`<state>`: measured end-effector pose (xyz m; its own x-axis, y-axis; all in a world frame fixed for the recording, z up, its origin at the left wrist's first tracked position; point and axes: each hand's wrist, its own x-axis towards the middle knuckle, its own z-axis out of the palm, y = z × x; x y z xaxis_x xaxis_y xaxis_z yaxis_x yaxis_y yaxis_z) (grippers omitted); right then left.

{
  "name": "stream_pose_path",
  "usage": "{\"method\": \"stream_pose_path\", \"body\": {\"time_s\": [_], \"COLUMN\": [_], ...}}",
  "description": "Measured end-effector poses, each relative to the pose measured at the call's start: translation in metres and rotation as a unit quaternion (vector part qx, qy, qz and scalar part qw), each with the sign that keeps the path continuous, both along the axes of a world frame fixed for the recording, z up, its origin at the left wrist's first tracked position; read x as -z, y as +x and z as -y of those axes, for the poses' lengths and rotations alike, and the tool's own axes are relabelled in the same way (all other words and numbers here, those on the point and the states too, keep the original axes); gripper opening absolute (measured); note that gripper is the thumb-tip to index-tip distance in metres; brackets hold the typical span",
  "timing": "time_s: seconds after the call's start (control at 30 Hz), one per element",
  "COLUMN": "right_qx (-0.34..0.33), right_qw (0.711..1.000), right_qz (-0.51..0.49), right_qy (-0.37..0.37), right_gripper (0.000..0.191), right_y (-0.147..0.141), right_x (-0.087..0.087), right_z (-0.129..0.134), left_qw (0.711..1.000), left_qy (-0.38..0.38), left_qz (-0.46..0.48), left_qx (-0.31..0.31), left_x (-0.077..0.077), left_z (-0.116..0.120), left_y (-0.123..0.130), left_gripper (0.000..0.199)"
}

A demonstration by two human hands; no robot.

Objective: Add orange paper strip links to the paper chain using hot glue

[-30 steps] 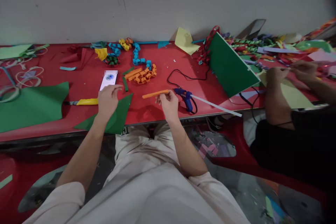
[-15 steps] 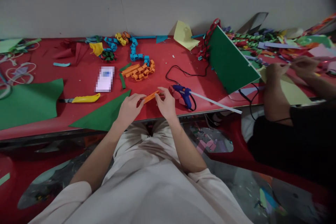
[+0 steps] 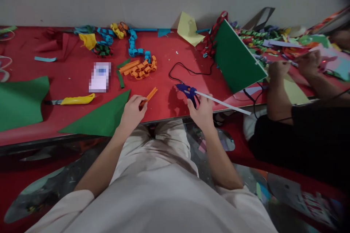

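Note:
My left hand (image 3: 133, 112) pinches a folded orange paper strip (image 3: 152, 94) between thumb and fingers, its far end pointing up and right over the red table. My right hand (image 3: 202, 113) is closed around the handle of a blue glue gun (image 3: 188, 90), thumb on the near side. A long white glue stick (image 3: 224, 103) juts out from the gun's back toward the right. Beyond my left hand lie an orange paper chain (image 3: 143, 70) and loose orange strips (image 3: 129, 67). A green paper sheet (image 3: 101, 118) rests beside my left wrist.
A yellow-handled cutter (image 3: 78, 99) and a blurred phone (image 3: 100, 77) lie to the left. Blue paper chain (image 3: 132, 43) stretches behind. A green board (image 3: 237, 58) leans at the right, near a co-worker's hands (image 3: 308, 64). The gun's black cord (image 3: 191, 72) loops across the table (image 3: 164, 113).
My right hand has let go of the orange strip and moved right onto the glue gun's handle. My left hand keeps the strip, now tilted more upright. The view has shifted slightly.

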<state>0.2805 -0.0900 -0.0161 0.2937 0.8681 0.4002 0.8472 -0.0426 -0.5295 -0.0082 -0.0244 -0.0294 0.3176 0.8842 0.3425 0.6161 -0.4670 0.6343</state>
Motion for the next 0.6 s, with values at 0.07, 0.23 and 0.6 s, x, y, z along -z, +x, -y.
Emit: {"method": "stream_pose_path", "body": {"time_s": [0.07,0.23,0.6], "right_qx": [-0.073,-0.134,-0.186], "right_qw": [0.995,0.986,0.972], "right_qz": [-0.022,-0.057,0.004], "right_qy": [-0.065,-0.085,-0.143], "right_gripper": [0.037,0.040,0.040], "right_y": [0.014,0.006,-0.040], "right_x": [0.000,-0.008,-0.032], "right_z": [-0.020,-0.033,-0.037], "left_qw": [1.000,1.000,1.000], "left_qy": [-0.003,-0.001,-0.015], "left_qz": [0.007,0.003,0.025], "left_qx": [-0.002,-0.005,0.002], "left_x": [0.000,0.000,0.003], "left_z": [0.001,0.003,0.004], "left_y": [0.002,0.004,0.002], "left_gripper": [0.015,0.014,0.016]}}
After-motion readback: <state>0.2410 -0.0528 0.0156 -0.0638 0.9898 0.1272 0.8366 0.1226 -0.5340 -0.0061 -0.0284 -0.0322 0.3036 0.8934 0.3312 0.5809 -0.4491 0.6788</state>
